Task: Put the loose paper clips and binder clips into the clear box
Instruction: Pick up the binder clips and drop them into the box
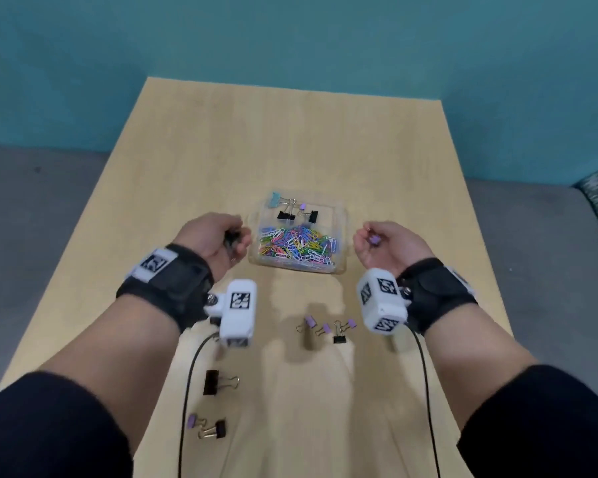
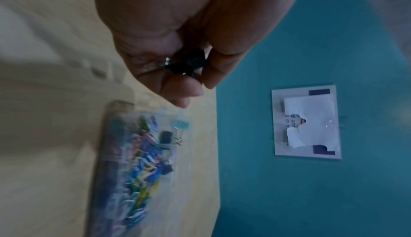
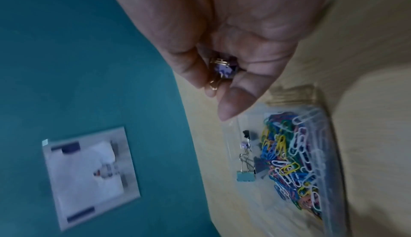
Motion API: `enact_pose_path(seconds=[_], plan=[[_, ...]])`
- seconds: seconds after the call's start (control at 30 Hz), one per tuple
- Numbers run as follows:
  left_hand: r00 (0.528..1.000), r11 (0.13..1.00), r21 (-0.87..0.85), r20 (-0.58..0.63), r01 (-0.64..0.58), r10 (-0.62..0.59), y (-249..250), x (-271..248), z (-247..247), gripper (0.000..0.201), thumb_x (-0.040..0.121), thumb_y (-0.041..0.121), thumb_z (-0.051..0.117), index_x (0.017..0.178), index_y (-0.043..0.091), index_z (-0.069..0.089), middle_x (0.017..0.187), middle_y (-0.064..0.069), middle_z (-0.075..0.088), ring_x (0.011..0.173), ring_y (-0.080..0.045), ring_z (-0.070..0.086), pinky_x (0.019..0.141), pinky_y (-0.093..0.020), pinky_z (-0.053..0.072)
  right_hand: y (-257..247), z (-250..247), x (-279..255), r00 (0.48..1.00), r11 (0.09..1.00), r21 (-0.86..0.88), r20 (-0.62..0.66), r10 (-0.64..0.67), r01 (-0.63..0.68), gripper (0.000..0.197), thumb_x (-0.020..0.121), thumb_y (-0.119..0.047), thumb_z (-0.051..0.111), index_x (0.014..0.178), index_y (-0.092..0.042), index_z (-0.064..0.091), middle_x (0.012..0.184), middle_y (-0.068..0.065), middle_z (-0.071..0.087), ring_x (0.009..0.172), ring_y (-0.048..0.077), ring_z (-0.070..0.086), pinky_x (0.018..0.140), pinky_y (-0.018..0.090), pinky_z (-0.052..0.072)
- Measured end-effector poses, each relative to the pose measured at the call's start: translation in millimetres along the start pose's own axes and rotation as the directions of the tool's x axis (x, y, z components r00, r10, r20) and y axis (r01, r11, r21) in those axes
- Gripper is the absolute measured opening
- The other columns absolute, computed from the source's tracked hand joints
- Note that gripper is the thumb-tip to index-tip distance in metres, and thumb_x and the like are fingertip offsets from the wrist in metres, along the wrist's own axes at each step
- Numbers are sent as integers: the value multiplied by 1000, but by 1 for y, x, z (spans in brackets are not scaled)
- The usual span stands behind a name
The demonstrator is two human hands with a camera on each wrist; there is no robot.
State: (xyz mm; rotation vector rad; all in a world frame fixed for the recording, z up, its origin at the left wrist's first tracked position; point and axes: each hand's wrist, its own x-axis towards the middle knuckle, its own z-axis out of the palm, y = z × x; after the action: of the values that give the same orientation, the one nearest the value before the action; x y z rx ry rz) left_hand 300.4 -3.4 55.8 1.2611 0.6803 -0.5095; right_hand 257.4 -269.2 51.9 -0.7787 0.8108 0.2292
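The clear box sits mid-table, holding coloured paper clips and several binder clips. My left hand hovers just left of the box, fingers curled round black binder clips. My right hand hovers just right of it, pinching purple binder clips. Loose on the table nearer me lie purple clips, a small black clip, a large black clip, and a purple and black pair.
The light wooden table ends at a teal wall; grey floor lies on both sides. A framed sign hangs on the wall. Wrist camera cables trail across the near table.
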Motion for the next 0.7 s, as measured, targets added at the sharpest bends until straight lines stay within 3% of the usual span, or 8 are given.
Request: enact_pose_path(seconds=[0.07, 0.13, 0.23, 0.37, 0.43, 0.53, 0.6, 0.7], plan=[[1000, 999, 51, 1, -13, 13, 18, 16, 27, 6, 91, 5, 48, 85, 5, 48, 72, -11, 55, 51, -15, 49, 36, -17, 37, -6, 26, 17, 997, 990, -131, -55, -50, 43, 16, 92, -1, 52, 77, -1, 50, 71, 9, 49, 59, 19, 57, 53, 27, 55], [1000, 997, 76, -1, -30, 30, 31, 28, 50, 4, 90, 7, 52, 90, 3, 49, 69, -11, 53, 51, -16, 48, 40, -19, 42, -11, 47, 27, 993, 967, -243, -67, -98, 79, 2, 92, 1, 53, 90, 2, 54, 77, 12, 52, 69, 22, 58, 63, 34, 58], [999, 994, 97, 0, -48, 48, 39, 40, 76, 16, 87, 11, 61, 97, 1, 53, 77, -12, 50, 55, -19, 50, 69, -30, 54, -15, 66, 34, 993, 931, -353, -36, -112, 92, 15, 93, -2, 53, 106, 4, 52, 76, 13, 50, 71, 23, 56, 85, 43, 55], [989, 988, 134, 135, -79, 61, 39, 37, 85, 24, 87, 18, 64, 104, 4, 55, 95, -11, 51, 80, -25, 52, 79, -36, 49, -23, 80, 31, 993, 804, -584, 74, -90, 116, 39, 94, -23, 58, 124, 1, 50, 100, 17, 52, 87, 28, 57, 84, 41, 56], [986, 969, 218, 143, -118, 88, 39, 33, 76, 33, 86, 24, 65, 113, 8, 58, 104, -7, 54, 94, -24, 52, 81, -37, 50, -29, 80, 21, 985, 644, -746, 128, -113, 171, 36, 95, -23, 57, 124, -2, 50, 107, 16, 51, 98, 30, 55, 84, 40, 55], [968, 901, 356, 130, -247, 214, 35, 18, 49, 10, 87, 24, 63, 95, 18, 64, 97, -4, 61, 90, -21, 58, 81, -37, 51, -33, 64, 9, 941, 361, -882, 217, -261, 304, 10, 92, -18, 55, 98, -14, 62, 97, 8, 60, 92, 27, 61, 83, 44, 56], [944, 836, 440, 133, -328, 301, 23, 7, 20, 2, 87, 19, 62, 86, 18, 63, 89, -7, 63, 83, -22, 60, 79, -38, 51, -27, 44, -1, 901, 134, -921, 314, -300, 366, 11, 88, -15, 54, 92, -20, 62, 92, 3, 65, 90, 25, 64, 80, 43, 55], [936, 614, 720, 150, -323, 317, -4, -13, -27, 7, 79, 24, 67, 80, 18, 63, 77, -10, 68, 73, -32, 65, 73, -41, 55, -2, 2, -17, 902, -260, -903, 394, -178, 343, 23, 87, -12, 47, 101, -23, 62, 95, -1, 65, 87, 21, 61, 79, 35, 51]])
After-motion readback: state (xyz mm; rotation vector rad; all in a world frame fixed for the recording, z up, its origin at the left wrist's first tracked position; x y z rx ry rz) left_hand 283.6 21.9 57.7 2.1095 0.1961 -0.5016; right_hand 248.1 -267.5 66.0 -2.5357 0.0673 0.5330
